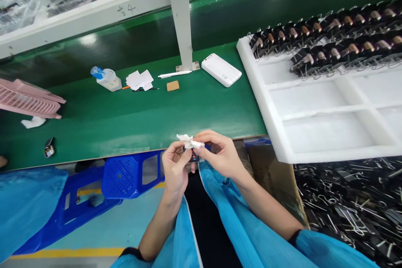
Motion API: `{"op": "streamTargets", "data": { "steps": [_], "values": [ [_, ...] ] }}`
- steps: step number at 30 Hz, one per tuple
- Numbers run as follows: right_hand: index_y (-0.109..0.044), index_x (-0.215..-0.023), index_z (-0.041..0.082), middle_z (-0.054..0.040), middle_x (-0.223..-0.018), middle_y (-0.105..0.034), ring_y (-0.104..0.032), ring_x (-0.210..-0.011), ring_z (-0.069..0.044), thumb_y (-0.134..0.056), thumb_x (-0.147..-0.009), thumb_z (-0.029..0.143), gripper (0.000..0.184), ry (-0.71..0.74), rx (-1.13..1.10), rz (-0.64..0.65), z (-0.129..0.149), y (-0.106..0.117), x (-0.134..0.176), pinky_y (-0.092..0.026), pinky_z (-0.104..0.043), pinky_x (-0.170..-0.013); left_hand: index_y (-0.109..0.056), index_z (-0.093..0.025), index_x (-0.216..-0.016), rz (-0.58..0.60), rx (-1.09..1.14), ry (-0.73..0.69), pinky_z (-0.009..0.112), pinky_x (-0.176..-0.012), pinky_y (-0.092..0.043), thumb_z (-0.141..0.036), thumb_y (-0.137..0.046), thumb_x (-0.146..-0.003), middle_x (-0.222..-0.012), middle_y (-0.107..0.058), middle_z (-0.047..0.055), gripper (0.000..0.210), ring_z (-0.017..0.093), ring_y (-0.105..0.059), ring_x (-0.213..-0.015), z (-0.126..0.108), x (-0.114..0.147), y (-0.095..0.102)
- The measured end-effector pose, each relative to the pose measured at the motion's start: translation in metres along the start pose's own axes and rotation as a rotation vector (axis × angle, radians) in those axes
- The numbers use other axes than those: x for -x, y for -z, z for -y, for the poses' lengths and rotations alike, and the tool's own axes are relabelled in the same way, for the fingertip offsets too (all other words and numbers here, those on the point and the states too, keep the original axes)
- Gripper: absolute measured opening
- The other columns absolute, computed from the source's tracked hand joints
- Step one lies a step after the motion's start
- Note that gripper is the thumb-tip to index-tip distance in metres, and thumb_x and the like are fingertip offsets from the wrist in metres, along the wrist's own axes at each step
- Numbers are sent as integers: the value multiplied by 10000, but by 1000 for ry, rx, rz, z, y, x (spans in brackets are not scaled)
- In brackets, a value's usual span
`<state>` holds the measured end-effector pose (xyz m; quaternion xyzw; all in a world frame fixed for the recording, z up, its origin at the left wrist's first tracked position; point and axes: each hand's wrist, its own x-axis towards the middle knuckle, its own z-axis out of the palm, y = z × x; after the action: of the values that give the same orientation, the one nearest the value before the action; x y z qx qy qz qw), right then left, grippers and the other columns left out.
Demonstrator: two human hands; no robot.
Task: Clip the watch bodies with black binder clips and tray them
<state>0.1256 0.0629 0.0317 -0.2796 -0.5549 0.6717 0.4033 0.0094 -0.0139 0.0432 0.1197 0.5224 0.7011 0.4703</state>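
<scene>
Just past the table's front edge, my left hand (176, 167) has its fingers closed on a small black device (195, 157) with reddish marks on its face. The device is partly hidden by my fingers and a crumpled white wipe (190, 141). My right hand (223, 155) pinches that wipe between thumb and fingers, against or right above the device's top. Both hands are close together in front of my body, and part of the wipe reaches over to the left fingertips.
Along the green table (157, 121) are a blue-capped bottle (109, 80), white paper slips (140, 79), a pen (174, 74), a tan block (172, 86) and a white power bank (221, 70). A white foam tray (314, 134) holds clipped parts; binder clips (348, 213) fill a box below.
</scene>
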Motion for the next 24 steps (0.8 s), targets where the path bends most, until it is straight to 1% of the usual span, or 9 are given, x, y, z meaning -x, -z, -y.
{"op": "streamTargets", "data": {
  "steps": [3,5,7,10,12,14,17,20,24],
  "values": [
    [-806,-930,229,-65,-957,-746,-701,-867,-201,-810,-942,418,190,-20,-3,-52,0,-4,-1,-588,-336,-793,-789,-174,-849,-13,-24,-31,150,-331,-429,-332,-985,-684,-668,-718,-14,301,60,-541,-368,1,0,0],
    [-793,-965,236,-59,-1011,-735,-702,-884,-192,-850,-904,421,203,-55,-98,-17,-1,-6,0,-590,-315,-775,-793,-180,-838,-24,-17,-38,150,-330,-430,-333,-995,-666,-682,-735,-11,306,58,-540,-363,1,0,0],
    [-772,-945,237,-47,-1024,-723,-702,-879,-179,-912,-838,411,248,-99,-209,26,-2,-5,0,-592,-294,-751,-794,-185,-829,-21,-15,-30,152,-333,-436,-329,-1002,-651,-676,-739,-12,309,59,-538,-361,2,0,1],
    [-716,-814,216,-25,-897,-722,-680,-751,-163,-977,-741,448,356,-190,-302,44,-3,-3,-6,-584,-278,-658,-787,-181,-827,5,-26,-16,158,-331,-438,-330,-998,-662,-664,-728,-13,306,58,-528,-358,3,0,1],
    [-699,-776,207,-13,-798,-716,-641,-647,-152,-977,-724,503,409,-257,-321,25,-3,-2,-11,-550,-267,-577,-780,-177,-843,17,-19,-17,157,-325,-426,-333,-987,-685,-658,-710,-17,304,59,-527,-361,4,0,0],
    [-713,-780,200,-6,-733,-706,-601,-585,-138,-953,-743,556,431,-298,-321,-17,-3,-2,-16,-504,-252,-536,-775,-174,-866,33,2,-12,152,-321,-410,-338,-971,-715,-643,-684,-24,297,62,-533,-364,4,1,-1],
    [-762,-809,193,-4,-695,-688,-552,-563,-127,-903,-778,635,466,-310,-305,-55,-3,-2,-17,-446,-242,-528,-771,-174,-885,64,37,1,146,-324,-407,-340,-948,-755,-628,-666,-30,275,60,-534,-361,4,4,0],
    [-779,-771,189,-9,-705,-668,-526,-595,-131,-839,-847,657,478,-290,-306,-8,-4,-1,-11,-426,-253,-564,-765,-185,-896,78,84,14,139,-317,-397,-324,-941,-771,-619,-675,-33,257,55,-522,-354,2,6,1],
    [-775,-728,193,-28,-774,-665,-565,-710,-161,-779,-935,603,459,-229,-300,40,-1,3,-5,-454,-277,-664,-763,-196,-902,89,124,41,141,-313,-390,-307,-941,-771,-605,-684,-33,247,61,-524,-345,-2,6,3]
  ]
}}
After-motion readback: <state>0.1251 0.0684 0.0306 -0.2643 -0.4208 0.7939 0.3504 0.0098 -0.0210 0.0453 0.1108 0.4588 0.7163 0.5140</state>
